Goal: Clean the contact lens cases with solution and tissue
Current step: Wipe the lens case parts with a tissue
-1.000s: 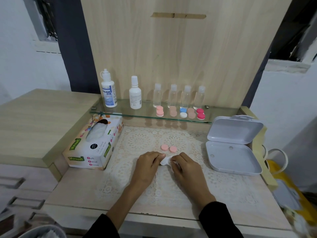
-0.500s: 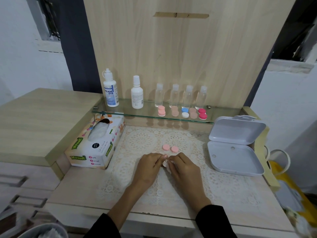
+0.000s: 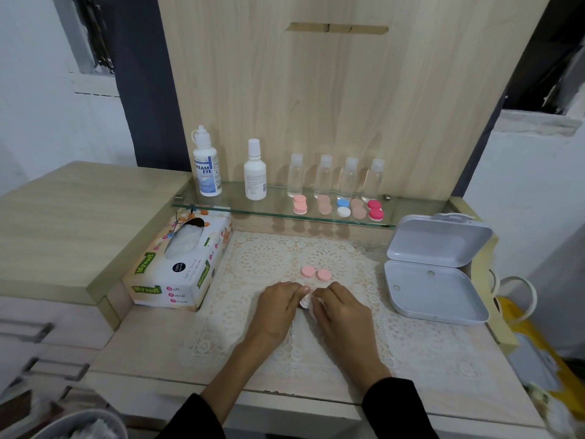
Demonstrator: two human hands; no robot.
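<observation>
A pink contact lens case (image 3: 315, 273) with both caps on lies on the lace mat, just beyond my fingertips. My left hand (image 3: 278, 307) and my right hand (image 3: 340, 310) meet over the mat, and both pinch a small crumpled white tissue (image 3: 306, 301) between them. Most of the tissue is hidden by my fingers. On the glass shelf (image 3: 221, 205) stand the solution bottle labelled Dream Eye (image 3: 206, 166), a plain white bottle (image 3: 254, 174) and several small clear bottles (image 3: 335, 180). In front of them lie several more lens cases (image 3: 338, 207) in pink, beige, blue-white and red.
A tissue box (image 3: 179, 264) sits at the left of the mat. An open grey hinged case (image 3: 433, 274) lies at the right. A yellow bag (image 3: 535, 353) hangs past the right edge. A bin (image 3: 79, 427) with crumpled paper shows at the bottom left.
My hands have closed in on the tissue, which shows less than a second ago. The pink case has not moved.
</observation>
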